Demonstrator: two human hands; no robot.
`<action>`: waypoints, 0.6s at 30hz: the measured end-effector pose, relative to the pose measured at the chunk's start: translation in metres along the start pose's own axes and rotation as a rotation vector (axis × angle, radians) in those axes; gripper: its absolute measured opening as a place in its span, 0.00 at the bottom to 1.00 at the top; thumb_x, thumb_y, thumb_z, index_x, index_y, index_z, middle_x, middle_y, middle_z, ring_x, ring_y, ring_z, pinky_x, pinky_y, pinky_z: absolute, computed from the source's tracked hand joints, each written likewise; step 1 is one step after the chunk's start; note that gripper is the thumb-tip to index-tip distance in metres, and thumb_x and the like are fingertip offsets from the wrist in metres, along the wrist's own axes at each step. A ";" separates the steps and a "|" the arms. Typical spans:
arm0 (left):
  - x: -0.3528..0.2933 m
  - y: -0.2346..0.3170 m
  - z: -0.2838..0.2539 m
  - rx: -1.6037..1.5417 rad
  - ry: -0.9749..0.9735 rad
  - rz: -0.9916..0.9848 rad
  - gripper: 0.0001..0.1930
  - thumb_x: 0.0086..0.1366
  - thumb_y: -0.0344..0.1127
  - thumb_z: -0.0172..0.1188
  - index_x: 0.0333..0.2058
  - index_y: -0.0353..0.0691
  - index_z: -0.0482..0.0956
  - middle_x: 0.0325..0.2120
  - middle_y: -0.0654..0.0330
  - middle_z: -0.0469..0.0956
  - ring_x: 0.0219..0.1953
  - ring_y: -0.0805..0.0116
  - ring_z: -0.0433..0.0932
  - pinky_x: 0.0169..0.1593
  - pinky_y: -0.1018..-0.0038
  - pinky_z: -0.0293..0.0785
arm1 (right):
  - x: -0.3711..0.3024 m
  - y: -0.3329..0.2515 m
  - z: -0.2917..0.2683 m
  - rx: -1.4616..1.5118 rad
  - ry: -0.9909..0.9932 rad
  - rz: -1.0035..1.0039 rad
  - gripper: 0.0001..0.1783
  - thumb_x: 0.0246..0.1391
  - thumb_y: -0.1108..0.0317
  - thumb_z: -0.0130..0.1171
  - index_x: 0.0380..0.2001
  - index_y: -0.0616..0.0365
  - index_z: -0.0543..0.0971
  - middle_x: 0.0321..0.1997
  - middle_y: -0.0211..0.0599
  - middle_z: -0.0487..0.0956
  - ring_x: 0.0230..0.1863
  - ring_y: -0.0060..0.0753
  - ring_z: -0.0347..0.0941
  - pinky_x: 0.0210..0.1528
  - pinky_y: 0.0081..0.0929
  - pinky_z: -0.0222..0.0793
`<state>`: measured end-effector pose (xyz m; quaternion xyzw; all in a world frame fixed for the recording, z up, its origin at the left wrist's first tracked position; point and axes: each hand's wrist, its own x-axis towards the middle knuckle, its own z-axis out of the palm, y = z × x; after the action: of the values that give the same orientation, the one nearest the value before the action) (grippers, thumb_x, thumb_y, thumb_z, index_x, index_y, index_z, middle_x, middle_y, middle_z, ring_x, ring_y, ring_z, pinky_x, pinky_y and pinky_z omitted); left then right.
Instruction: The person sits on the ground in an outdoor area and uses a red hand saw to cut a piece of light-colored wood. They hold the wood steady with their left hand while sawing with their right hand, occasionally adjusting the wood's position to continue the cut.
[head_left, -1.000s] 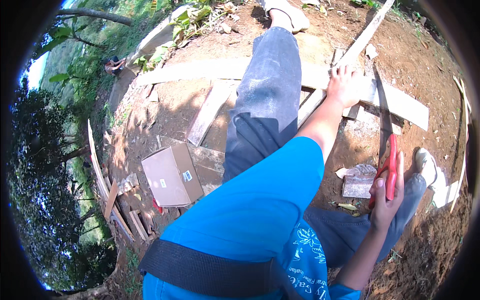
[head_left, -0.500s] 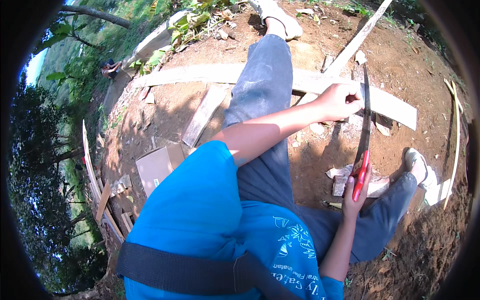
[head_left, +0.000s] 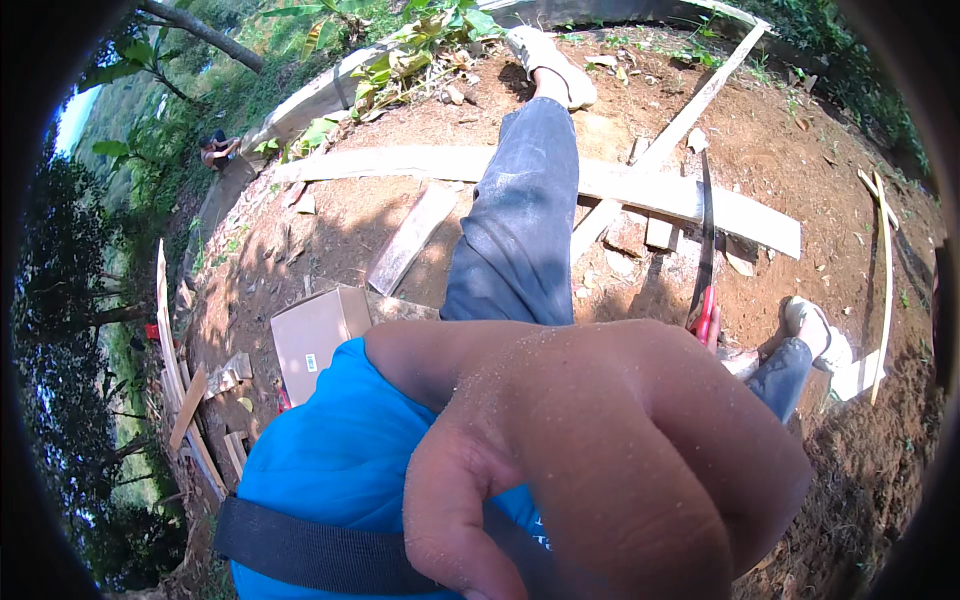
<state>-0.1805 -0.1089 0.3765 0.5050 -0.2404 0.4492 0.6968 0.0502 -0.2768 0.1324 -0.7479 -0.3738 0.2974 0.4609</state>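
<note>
My left hand is raised very close, its back filling the lower middle of the view. The thumb stands apart from the bent fingers; their tips are out of sight, and nothing shows in the hand. Behind it, mostly hidden, my right hand grips a hand saw by its red handle. The dark, narrow saw blade points away from me, crossing the right part of a long pale plank. My outstretched leg lies over the plank's middle.
Under the plank lies a slanting wooden strip. A short board and a cardboard box sit on the left. Wood scraps lie further left, thin sticks at the right. Another person is far off at upper left.
My left hand has left the plank near the blade and come up toward me, now covering my right forearm. The saw stays on the plank in my right hand.
</note>
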 end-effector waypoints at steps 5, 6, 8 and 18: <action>-0.001 0.003 0.012 0.037 -0.007 0.052 0.11 0.63 0.41 0.62 0.29 0.38 0.81 0.29 0.63 0.82 0.31 0.72 0.79 0.35 0.76 0.72 | 0.000 0.018 0.004 -0.014 0.046 -0.111 0.40 0.64 0.75 0.55 0.76 0.58 0.53 0.73 0.43 0.64 0.66 0.32 0.65 0.67 0.29 0.60; -0.001 0.002 0.013 0.035 -0.008 0.061 0.12 0.63 0.41 0.62 0.29 0.38 0.81 0.28 0.63 0.82 0.31 0.72 0.79 0.34 0.75 0.72 | -0.001 0.026 0.001 0.008 0.041 -0.075 0.40 0.64 0.75 0.55 0.76 0.58 0.53 0.75 0.44 0.62 0.69 0.33 0.63 0.68 0.29 0.58; -0.001 0.006 0.024 0.072 -0.004 0.064 0.12 0.62 0.42 0.61 0.28 0.39 0.81 0.28 0.63 0.81 0.30 0.71 0.79 0.34 0.75 0.71 | -0.001 0.024 0.007 0.041 -0.003 -0.065 0.40 0.64 0.75 0.55 0.76 0.58 0.53 0.74 0.44 0.62 0.69 0.33 0.63 0.68 0.30 0.59; 0.018 -0.021 0.040 0.192 -0.068 0.085 0.14 0.61 0.45 0.60 0.26 0.40 0.80 0.27 0.63 0.81 0.28 0.68 0.79 0.30 0.74 0.70 | -0.002 0.020 0.021 0.032 -0.055 -0.062 0.40 0.63 0.74 0.57 0.75 0.59 0.54 0.76 0.48 0.61 0.73 0.37 0.61 0.70 0.32 0.59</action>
<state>-0.1488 -0.1410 0.3954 0.5739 -0.2409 0.4817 0.6169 0.0381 -0.2742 0.1055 -0.7200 -0.4046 0.3094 0.4714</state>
